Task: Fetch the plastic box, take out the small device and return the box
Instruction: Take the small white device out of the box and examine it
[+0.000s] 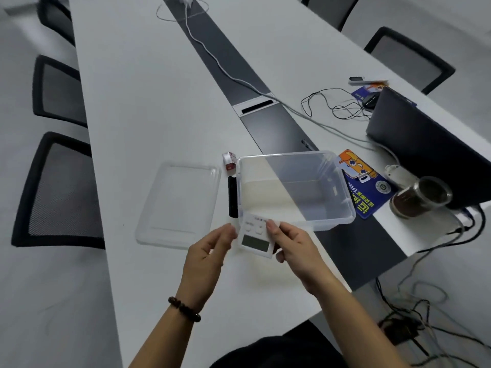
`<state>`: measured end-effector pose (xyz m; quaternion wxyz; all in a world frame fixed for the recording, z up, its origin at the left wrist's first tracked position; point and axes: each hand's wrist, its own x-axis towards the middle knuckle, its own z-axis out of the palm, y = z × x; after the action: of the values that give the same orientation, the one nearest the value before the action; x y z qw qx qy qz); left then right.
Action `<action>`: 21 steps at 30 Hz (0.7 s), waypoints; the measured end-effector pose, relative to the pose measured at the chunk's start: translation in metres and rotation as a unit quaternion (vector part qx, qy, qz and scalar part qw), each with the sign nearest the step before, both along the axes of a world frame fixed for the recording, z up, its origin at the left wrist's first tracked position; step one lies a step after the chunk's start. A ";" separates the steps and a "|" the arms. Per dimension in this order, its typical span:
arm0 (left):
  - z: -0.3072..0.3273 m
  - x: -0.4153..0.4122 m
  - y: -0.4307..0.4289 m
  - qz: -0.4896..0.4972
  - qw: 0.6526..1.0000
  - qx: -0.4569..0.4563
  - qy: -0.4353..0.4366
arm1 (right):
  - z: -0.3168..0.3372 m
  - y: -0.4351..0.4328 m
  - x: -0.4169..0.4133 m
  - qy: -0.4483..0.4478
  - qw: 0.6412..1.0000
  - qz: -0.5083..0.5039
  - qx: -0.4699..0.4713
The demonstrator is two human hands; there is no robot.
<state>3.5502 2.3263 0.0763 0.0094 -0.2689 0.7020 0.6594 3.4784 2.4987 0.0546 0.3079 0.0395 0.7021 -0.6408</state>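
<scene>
A clear plastic box (337, 208) stands open and empty on the white table. Its clear lid (178, 205) lies flat to the left of it. In front of the box, a small white device (256, 235) with a grey screen and buttons is held just above the table. My right hand (292, 248) grips its right edge, thumb on top. My left hand (210, 251) is beside its left edge, fingertips curled at the edge; whether they touch it is unclear.
A black bar-shaped object (233, 196) and a small red-and-white box (229, 161) lie left of the plastic box. A blue card (364, 181), a glass jar (419, 196), a laptop (425, 144) and cables (342, 104) crowd the right. Chairs (58, 192) line the left side.
</scene>
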 end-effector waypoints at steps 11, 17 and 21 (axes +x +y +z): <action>-0.005 0.025 -0.028 0.007 0.994 0.088 0.064 | -0.001 -0.007 0.029 0.270 0.960 0.056 0.039; -0.008 0.020 -0.024 0.064 0.988 0.128 0.050 | 0.002 -0.011 0.031 0.337 0.936 0.078 0.073; -0.013 0.020 -0.026 0.087 0.981 0.165 0.056 | 0.003 -0.004 0.032 0.211 0.977 0.043 -0.015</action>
<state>3.5701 2.3007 0.0636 -0.0437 -0.2864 0.5569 0.7784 3.5103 2.4952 0.0574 0.1808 -0.1308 0.7429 -0.6311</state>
